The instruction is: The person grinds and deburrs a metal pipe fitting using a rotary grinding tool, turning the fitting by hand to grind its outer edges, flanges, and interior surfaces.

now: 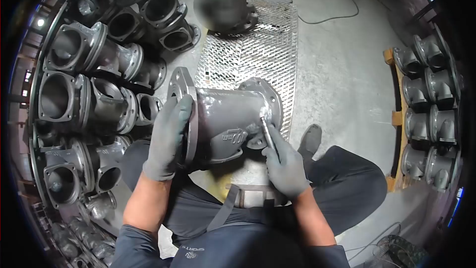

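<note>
A grey flanged metal casting (223,114) lies on its side in front of my body, with raised lettering low on its wall. My gloved left hand (171,136) grips the rim of its left flange. In my gloved right hand (285,164) is a slim metal tool (270,139), held like a pen. Its tip rests on the casting near the right flange, beside a shiny bare patch. Part of the casting's underside is hidden.
Many similar castings (111,59) are stacked at the left. More stand on a wooden pallet (396,119) at the right. Another flanged casting (223,7) stands ahead on a patterned metal plate (277,34). A cable (329,22) crosses the floor.
</note>
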Tool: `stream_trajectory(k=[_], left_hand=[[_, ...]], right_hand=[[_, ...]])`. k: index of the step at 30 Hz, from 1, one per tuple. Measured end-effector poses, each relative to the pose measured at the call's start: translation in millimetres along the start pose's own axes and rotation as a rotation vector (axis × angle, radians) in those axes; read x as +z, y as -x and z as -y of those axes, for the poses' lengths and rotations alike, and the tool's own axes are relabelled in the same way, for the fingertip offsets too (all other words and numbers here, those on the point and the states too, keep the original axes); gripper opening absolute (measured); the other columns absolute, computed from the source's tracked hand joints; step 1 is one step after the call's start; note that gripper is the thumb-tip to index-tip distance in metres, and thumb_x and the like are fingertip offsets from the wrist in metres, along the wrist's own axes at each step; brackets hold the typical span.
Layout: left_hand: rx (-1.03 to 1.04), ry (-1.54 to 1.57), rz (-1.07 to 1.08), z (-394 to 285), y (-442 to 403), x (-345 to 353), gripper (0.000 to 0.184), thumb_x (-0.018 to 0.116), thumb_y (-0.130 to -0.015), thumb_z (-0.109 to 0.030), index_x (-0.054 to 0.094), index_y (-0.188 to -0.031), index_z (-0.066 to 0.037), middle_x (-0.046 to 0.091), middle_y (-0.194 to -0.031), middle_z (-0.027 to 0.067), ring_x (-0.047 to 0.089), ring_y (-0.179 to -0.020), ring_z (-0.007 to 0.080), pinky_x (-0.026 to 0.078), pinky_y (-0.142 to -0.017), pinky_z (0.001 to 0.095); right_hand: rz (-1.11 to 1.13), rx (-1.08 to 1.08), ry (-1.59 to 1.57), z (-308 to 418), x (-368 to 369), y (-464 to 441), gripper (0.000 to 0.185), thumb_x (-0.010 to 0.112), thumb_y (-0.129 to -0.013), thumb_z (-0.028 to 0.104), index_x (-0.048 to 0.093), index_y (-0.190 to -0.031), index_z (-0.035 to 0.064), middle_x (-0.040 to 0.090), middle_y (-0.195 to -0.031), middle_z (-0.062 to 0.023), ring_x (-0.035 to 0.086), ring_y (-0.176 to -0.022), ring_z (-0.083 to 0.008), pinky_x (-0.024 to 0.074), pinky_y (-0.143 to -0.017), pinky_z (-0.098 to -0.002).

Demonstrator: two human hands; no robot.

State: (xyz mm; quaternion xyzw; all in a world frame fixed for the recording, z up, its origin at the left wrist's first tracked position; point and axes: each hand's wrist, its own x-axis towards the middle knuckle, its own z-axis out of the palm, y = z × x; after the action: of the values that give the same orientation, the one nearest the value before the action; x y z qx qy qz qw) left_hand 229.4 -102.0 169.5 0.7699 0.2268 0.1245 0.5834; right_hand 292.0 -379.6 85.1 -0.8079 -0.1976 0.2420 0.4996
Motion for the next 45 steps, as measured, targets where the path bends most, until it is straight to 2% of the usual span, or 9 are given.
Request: stream_trajectory(k=[4,7,9,19,25,31,35,37,45], left_hand=[[-0.036,0.022,-0.022,5,-9,4,0.045,0.063,-0.111,-0.039,0.065,-0.116,0.006,0.060,-0.103,0.0182,0.058,-0.091,0.0311,0.046,-0.082,0.0378],[0.183,-0.225,-0.007,1,-10,7,0.046,0.066,-0.109,-0.039,0.066,-0.119,0.005,0.063,-0.104,0.0139,0.059,-0.094,0.0250,0.048,-0.083,0.0355],[-0.183,0.186,-0.043,-16,-8,13,0.048,0.071,-0.107,-0.041,0.066,-0.121,0.005,0.065,-0.104,0.0078,0.060,-0.094,0.0174,0.049,-0.083,0.0332],[-0.274,0.187,-0.084,-19,-4,24,0.037,0.058,-0.115,-0.040,0.066,-0.105,-0.006,0.059,-0.091,-0.0046,0.051,-0.081,0.0059,0.043,-0.072,0.0266],[-0.007,-0.084,0.191,-11,25,17,0.094,0.097,-0.071,-0.017,0.047,-0.150,-0.002,0.070,-0.118,0.0118,0.070,-0.099,0.0186,0.059,-0.088,0.0371],[0.315,-0.315,0.081,3,25,15,0.084,0.094,-0.074,-0.023,0.054,-0.144,0.001,0.074,-0.115,0.0157,0.073,-0.097,0.0224,0.059,-0.090,0.0387],[-0.131,0.066,0.022,-28,3,18,0.044,0.085,-0.090,-0.020,0.068,-0.121,0.005,0.076,-0.104,0.0074,0.069,-0.092,0.0122,0.057,-0.083,0.0312],[-0.221,0.176,0.015,-30,-3,13,0.040,0.081,-0.094,-0.020,0.069,-0.123,0.005,0.074,-0.102,0.0052,0.066,-0.088,0.0101,0.054,-0.080,0.0289],[-0.217,0.065,-0.020,-30,-2,2,0.045,0.077,-0.098,-0.033,0.071,-0.124,0.004,0.067,-0.097,0.0001,0.058,-0.086,0.0085,0.047,-0.076,0.0265]], right_hand=[[-0.069,0.194,-0.145,-8,0,17,0.057,0.054,-0.109,0.006,0.049,-0.166,0.0058,0.073,-0.098,-0.0086,0.065,-0.067,-0.0080,0.0560,-0.061,-0.0282],[-0.104,0.198,-0.145,-19,11,23,0.058,0.054,-0.109,0.007,0.048,-0.166,0.0055,0.073,-0.099,-0.0090,0.065,-0.068,-0.0086,0.0563,-0.062,-0.0283],[-0.117,0.190,-0.126,-29,19,19,0.059,0.055,-0.108,0.007,0.048,-0.167,0.0058,0.073,-0.100,-0.0095,0.064,-0.067,-0.0090,0.0559,-0.062,-0.0295],[-0.137,0.447,-0.262,12,25,14,0.062,0.058,-0.105,0.012,0.049,-0.166,0.0084,0.073,-0.090,-0.0083,0.063,-0.064,-0.0102,0.0552,-0.063,-0.0307],[-0.195,0.292,-0.188,-21,33,19,0.062,0.056,-0.107,0.011,0.046,-0.168,0.0091,0.073,-0.092,-0.0092,0.066,-0.068,-0.0111,0.0567,-0.065,-0.0312],[-0.191,0.226,-0.159,-30,34,24,0.061,0.056,-0.108,0.009,0.045,-0.168,0.0052,0.073,-0.101,-0.0112,0.066,-0.071,-0.0118,0.0576,-0.068,-0.0311],[-0.185,0.217,-0.171,-8,24,25,0.055,0.059,-0.108,0.010,0.050,-0.162,-0.0005,0.071,-0.113,-0.0147,0.069,-0.080,-0.0141,0.0588,-0.075,-0.0322],[-0.200,0.253,-0.172,-4,25,26,0.050,0.064,-0.105,0.014,0.058,-0.151,-0.0030,0.069,-0.131,-0.0298,0.071,-0.117,-0.0423,0.0571,-0.101,-0.0468],[-0.300,0.097,-0.153,-22,52,8,0.039,0.067,-0.104,0.013,0.065,-0.141,-0.0007,0.070,-0.124,-0.0255,0.070,-0.114,-0.0412,0.0561,-0.100,-0.0470]])
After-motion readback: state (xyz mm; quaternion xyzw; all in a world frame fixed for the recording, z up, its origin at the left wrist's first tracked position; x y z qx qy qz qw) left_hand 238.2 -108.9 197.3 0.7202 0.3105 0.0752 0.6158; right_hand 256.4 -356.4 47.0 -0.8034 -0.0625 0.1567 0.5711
